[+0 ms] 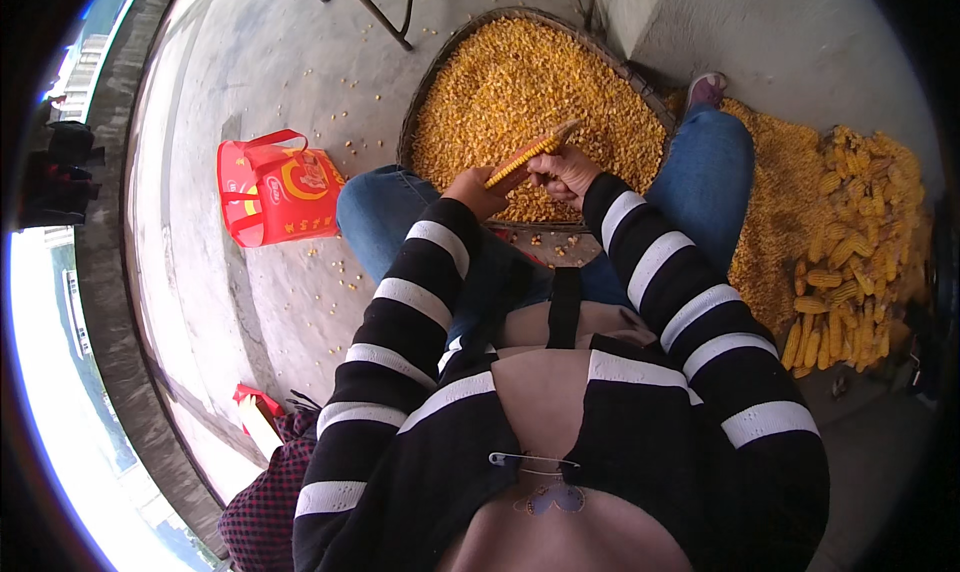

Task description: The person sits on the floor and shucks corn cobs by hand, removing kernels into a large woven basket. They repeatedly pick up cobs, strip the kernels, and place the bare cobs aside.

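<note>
My left hand (478,194) grips the lower end of a partly shelled corn cob (525,155), which slants up to the right. Rows of yellow kernels remain along its upper side, and reddish bare cob shows beside them. At the cob's right side is my right hand (562,174), its fingers curled and the thumb against the cob; whether it holds any kernels cannot be seen. Both hands are above the near part of a wide woven basket (406,133) filled with loose corn kernels (525,76), between my knees.
A red bag (296,197) stands left of my knee. To the right lie a heap of kernels (772,197) and a pile of whole corn cobs (844,257). Metal legs (375,13) stand beyond the basket, near a wall (750,31). Kernels are scattered on the concrete floor (300,61).
</note>
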